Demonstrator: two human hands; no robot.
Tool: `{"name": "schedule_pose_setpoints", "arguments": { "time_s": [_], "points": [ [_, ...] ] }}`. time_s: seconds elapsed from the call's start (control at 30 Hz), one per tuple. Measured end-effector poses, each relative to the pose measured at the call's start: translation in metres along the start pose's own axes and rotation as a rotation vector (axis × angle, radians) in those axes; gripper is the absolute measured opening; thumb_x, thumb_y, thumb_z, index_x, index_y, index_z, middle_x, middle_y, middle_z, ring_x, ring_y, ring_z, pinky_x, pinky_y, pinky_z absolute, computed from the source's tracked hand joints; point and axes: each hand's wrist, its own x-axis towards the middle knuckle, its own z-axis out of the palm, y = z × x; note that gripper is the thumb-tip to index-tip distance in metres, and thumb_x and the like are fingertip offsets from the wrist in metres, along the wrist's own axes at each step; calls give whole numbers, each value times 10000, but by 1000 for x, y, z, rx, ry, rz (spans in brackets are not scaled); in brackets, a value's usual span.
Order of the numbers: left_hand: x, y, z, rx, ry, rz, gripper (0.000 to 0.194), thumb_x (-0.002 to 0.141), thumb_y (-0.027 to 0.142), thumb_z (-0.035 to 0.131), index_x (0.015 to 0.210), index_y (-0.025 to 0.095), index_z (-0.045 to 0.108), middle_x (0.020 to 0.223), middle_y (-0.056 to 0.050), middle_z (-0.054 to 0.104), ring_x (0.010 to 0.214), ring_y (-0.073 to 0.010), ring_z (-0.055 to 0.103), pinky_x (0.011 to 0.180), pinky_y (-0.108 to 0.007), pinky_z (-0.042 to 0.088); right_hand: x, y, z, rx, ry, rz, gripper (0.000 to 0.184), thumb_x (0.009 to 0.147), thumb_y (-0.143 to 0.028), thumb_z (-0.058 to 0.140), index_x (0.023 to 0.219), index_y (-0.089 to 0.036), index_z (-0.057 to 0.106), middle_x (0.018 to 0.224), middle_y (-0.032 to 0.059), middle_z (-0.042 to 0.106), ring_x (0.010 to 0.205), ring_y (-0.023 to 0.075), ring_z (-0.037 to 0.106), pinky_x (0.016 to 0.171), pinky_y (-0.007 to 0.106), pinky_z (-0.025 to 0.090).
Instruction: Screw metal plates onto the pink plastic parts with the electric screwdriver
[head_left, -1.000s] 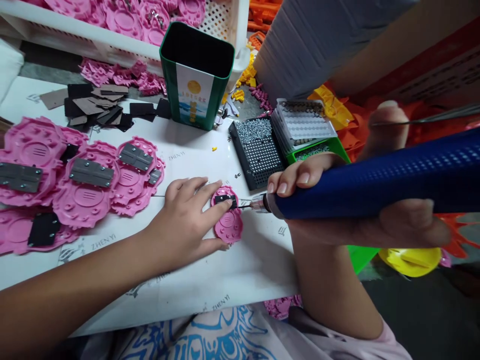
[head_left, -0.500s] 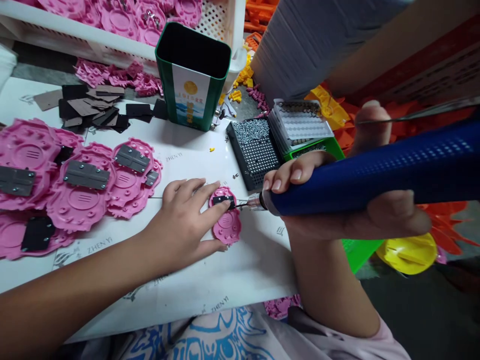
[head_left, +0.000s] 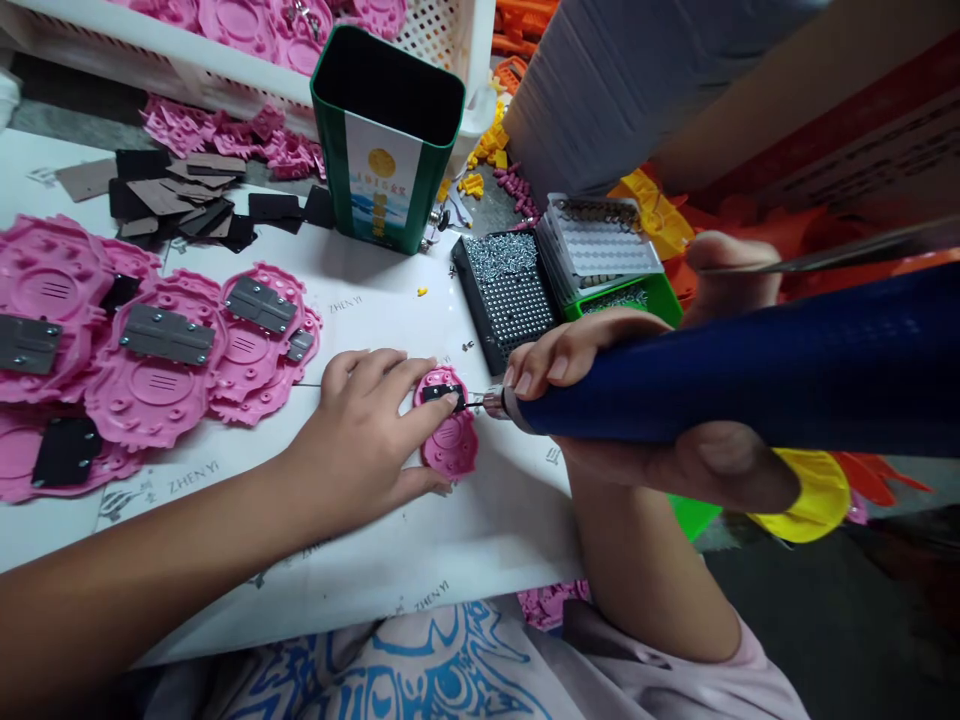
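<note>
My left hand (head_left: 375, 430) presses a small pink plastic housing (head_left: 452, 450) flat on the table, thumb and fingers around its left side. A fingertip rests on the black cover plate (head_left: 435, 393) lying across the housing's upper half. My right hand (head_left: 660, 400) is wrapped round a blue electric screwdriver (head_left: 712, 375), held nearly level. Its bit reaches the right end of the black plate; whether it sits in a screw head is too small to tell. A thin pointed metal tool (head_left: 840, 252), perhaps tweezers, lies by my right fingers above the screwdriver.
Pink housings with dark plates (head_left: 161, 385) overlap at the left, below loose black plates (head_left: 180, 200). A green tin (head_left: 397, 190) stands at the back before a white crate (head_left: 225, 90). A black screw tray (head_left: 517, 290) and a green bin (head_left: 664, 295) sit beyond my right hand.
The view has shifted slightly. The screwdriver and my right hand have moved a little left, and the screwdriver's rear lies lower. My left hand still holds the pink housing.
</note>
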Motion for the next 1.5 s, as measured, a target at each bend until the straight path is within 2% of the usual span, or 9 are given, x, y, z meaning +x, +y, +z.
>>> {"name": "schedule_pose_setpoints", "arguments": {
  "time_s": [0.13,0.23,0.4,0.53,0.63,0.77,0.97,1.17,1.5],
  "points": [
    [0,0,0,4,-7,-5,584,686,513,826,1160,197,694,1294,-185,597,1142,-392,491,938,-567,372,4,11,-4,100,-90,-126,420,726,-435,695,1140,-387,647,672,-31,696,515,181,637,512,346,536],
    [1,-2,0,13,-24,12,591,694,520,822,1174,204,684,1314,-184,580,1151,-387,478,946,-563,353,9,10,-9,120,-118,-129,469,701,-462,688,1162,-384,652,662,-22,700,505,191,638,491,352,535],
    [-2,-4,0,-4,-44,57,666,662,613,806,1179,210,689,1202,-183,595,1110,-393,473,929,-566,338,21,-3,-18,-4,134,-196,367,668,-493,646,1007,-373,723,579,-38,611,454,169,569,486,350,526],
    [-5,-4,-1,-7,-33,109,492,777,505,750,1177,226,686,1000,-127,622,980,-330,512,870,-520,360,33,2,-19,-59,306,-332,193,780,-428,549,847,-345,711,595,-42,564,472,120,574,489,269,503],
    [-6,-3,-1,-15,-31,157,333,867,347,665,1177,225,678,1110,-145,633,1054,-333,514,900,-514,370,41,13,-16,-58,470,-340,227,797,-376,505,654,-268,644,567,-46,551,448,97,566,439,223,461],
    [-5,-5,2,-33,-37,200,286,902,239,590,1177,229,670,1316,-135,604,1241,-374,460,989,-557,342,47,23,-11,-71,553,-288,256,759,-420,534,569,-253,571,541,-44,530,430,122,551,412,270,445],
    [-3,-6,2,-24,-21,207,239,922,217,579,1127,256,695,1238,-94,669,1166,-345,529,959,-536,370,47,20,-7,-52,540,-234,228,662,-435,619,507,-277,565,497,-39,554,415,141,526,390,305,413],
    [-3,-4,3,-19,50,160,216,928,232,560,1076,222,717,1156,-114,687,1121,-357,527,903,-530,385,45,21,-10,-71,452,-237,241,675,-455,664,557,-264,577,535,-30,572,442,147,558,403,310,424],
    [-3,-5,5,-14,41,135,237,912,249,584,1111,230,711,1168,-123,674,1151,-361,512,935,-539,368,46,23,-13,-149,474,-148,271,665,-536,602,545,-301,540,577,-5,540,475,196,544,457,400,436]
  ]
}}
